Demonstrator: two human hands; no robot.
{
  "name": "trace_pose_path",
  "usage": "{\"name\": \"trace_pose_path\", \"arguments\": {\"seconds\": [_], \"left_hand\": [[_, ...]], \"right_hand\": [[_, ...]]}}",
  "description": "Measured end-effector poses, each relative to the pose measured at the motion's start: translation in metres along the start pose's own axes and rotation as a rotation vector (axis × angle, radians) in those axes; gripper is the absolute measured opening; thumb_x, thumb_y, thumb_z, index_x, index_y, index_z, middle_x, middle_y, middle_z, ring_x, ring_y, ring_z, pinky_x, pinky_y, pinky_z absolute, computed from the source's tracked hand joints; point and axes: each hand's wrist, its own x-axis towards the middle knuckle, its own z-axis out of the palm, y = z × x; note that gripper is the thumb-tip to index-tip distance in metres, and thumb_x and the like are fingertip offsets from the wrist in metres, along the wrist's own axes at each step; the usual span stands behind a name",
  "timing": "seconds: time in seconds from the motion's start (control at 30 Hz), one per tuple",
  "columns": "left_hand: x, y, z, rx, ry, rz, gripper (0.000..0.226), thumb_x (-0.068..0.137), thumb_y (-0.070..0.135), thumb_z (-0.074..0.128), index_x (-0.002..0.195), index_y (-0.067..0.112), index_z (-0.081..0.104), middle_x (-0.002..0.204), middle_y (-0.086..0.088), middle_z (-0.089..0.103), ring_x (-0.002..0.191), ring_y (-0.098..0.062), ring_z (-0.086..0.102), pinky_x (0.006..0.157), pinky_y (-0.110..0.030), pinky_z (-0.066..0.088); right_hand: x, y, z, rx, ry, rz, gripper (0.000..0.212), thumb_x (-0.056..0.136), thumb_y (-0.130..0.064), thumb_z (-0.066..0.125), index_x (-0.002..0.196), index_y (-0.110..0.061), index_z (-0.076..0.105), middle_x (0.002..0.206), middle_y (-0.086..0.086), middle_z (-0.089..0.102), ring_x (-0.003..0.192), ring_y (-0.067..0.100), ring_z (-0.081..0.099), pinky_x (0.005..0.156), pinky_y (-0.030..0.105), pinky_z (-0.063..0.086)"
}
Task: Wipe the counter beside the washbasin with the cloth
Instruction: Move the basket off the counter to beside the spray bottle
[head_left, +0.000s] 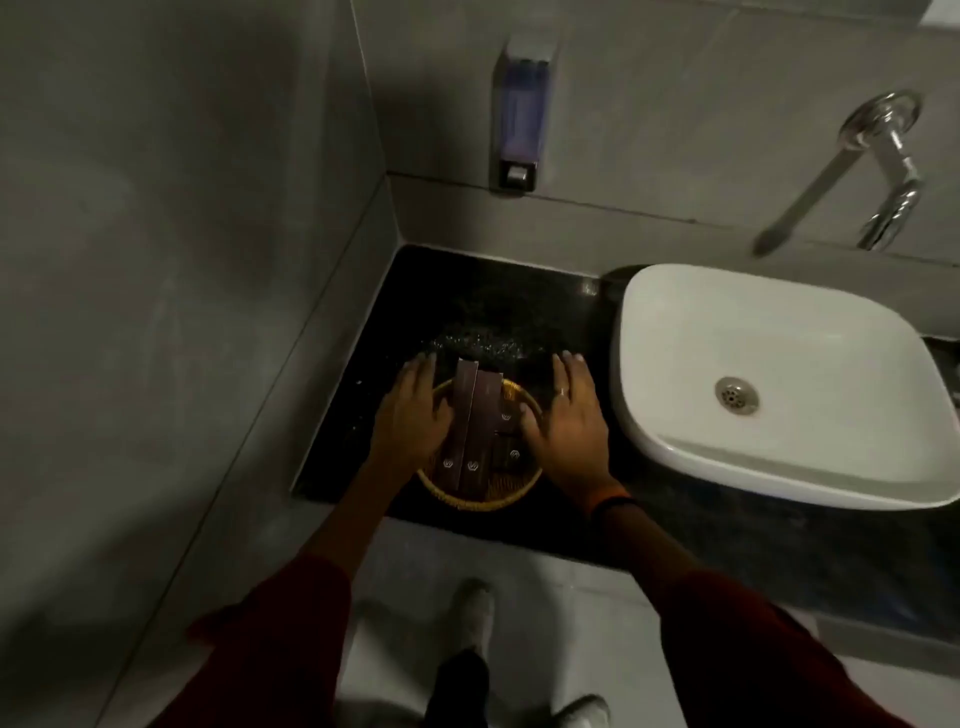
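The dark speckled counter (493, 296) lies left of the white washbasin (636, 332). A round woven basket (467, 501) with several brown boxes (475, 431) stands on it near the front edge. My left hand (413, 415) rests over the basket's left rim and my right hand (569, 421) over its right rim. The fingers of both point forward, and the right thumb is inside the rim. No cloth is in view.
Grey tiled walls close the counter at the left and back. A soap dispenser (519, 114) hangs on the back wall and a chrome tap (893, 171) juts out above the basin. My feet (472, 613) stand on the pale floor below the counter's edge.
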Motion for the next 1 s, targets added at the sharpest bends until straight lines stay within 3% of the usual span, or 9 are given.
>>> {"name": "trace_pose_path", "arguments": {"seconds": [0.07,0.13,0.23,0.43,0.6,0.67,0.73,0.87,1.0], "left_hand": [[0.002,-0.016,0.008,-0.042,-0.115,-0.13,0.078,0.098,0.035,0.054,0.16,0.019,0.009,0.167,-0.011,0.018,0.149,-0.037,0.031,0.118,-0.057,0.035],[-0.001,-0.03,0.018,-0.064,-0.21,-0.182,0.079,0.099,0.033,0.053,0.16,0.026,0.003,0.155,-0.017,0.04,0.135,-0.04,0.05,0.11,-0.059,0.044],[0.0,-0.037,0.026,-0.065,-0.175,-0.169,0.074,0.101,0.02,0.046,0.159,0.03,0.001,0.128,-0.022,0.062,0.107,-0.039,0.067,0.095,-0.056,0.055],[-0.016,-0.019,0.036,-0.214,-0.143,-0.23,0.061,0.101,0.014,0.047,0.156,0.028,0.025,0.118,-0.018,0.066,0.101,-0.034,0.07,0.09,-0.051,0.059],[-0.07,0.019,0.074,-0.249,-0.11,-0.125,0.051,0.098,0.009,0.047,0.147,0.026,0.044,0.092,0.001,0.067,0.074,-0.014,0.066,0.062,-0.02,0.055],[-0.088,0.039,0.095,-0.267,-0.138,-0.082,0.045,0.1,0.012,0.046,0.143,0.027,0.05,0.085,0.006,0.065,0.068,-0.008,0.063,0.057,-0.01,0.043],[-0.102,0.066,0.119,-0.284,-0.218,-0.079,0.04,0.102,0.018,0.045,0.141,0.029,0.05,0.089,0.005,0.069,0.072,-0.008,0.067,0.06,-0.015,0.051],[-0.125,0.135,0.166,-0.275,-0.345,-0.072,0.039,0.105,0.028,0.039,0.143,0.036,0.045,0.101,-0.001,0.072,0.088,-0.018,0.072,0.079,-0.039,0.063],[-0.141,0.217,0.219,-0.249,-0.349,0.048,0.04,0.105,0.025,0.036,0.143,0.034,0.046,0.099,-0.003,0.073,0.086,-0.019,0.072,0.075,-0.033,0.059]], "right_hand": [[-0.006,0.003,0.021,0.163,-0.066,0.182,0.072,0.101,-0.037,0.055,0.156,-0.003,0.026,0.166,0.017,0.022,0.156,0.03,0.017,0.124,0.05,0.031],[-0.016,0.008,0.04,0.246,-0.149,0.315,0.062,0.105,-0.031,0.047,0.158,-0.011,0.023,0.166,0.014,0.023,0.153,0.031,0.027,0.117,0.051,0.04],[-0.016,0.01,0.054,0.317,-0.206,0.408,0.055,0.107,-0.025,0.038,0.159,-0.021,0.021,0.162,0.008,0.036,0.141,0.03,0.047,0.111,0.047,0.043],[-0.046,0.017,0.037,0.335,-0.105,0.419,0.059,0.103,-0.008,0.048,0.158,-0.008,0.027,0.151,0.016,0.051,0.131,0.032,0.057,0.11,0.045,0.047],[-0.115,0.053,-0.001,0.404,0.015,0.537,0.046,0.107,-0.011,0.04,0.153,-0.013,0.039,0.141,0.011,0.061,0.129,0.022,0.059,0.113,0.037,0.045],[-0.142,0.073,-0.019,0.413,0.049,0.544,0.043,0.107,-0.008,0.041,0.148,-0.019,0.045,0.131,0.002,0.066,0.116,0.004,0.064,0.103,0.023,0.052],[-0.165,0.1,-0.038,0.369,0.096,0.564,0.041,0.107,-0.01,0.042,0.144,-0.025,0.046,0.119,-0.004,0.07,0.101,-0.008,0.064,0.088,0.007,0.05],[-0.212,0.166,-0.074,0.307,0.154,0.68,0.041,0.105,-0.007,0.048,0.147,-0.007,0.047,0.123,0.015,0.072,0.109,0.028,0.071,0.095,0.043,0.059],[-0.247,0.24,-0.117,0.293,0.263,0.739,0.042,0.102,-0.003,0.052,0.144,0.001,0.049,0.131,0.021,0.067,0.118,0.037,0.067,0.102,0.038,0.05]]}}
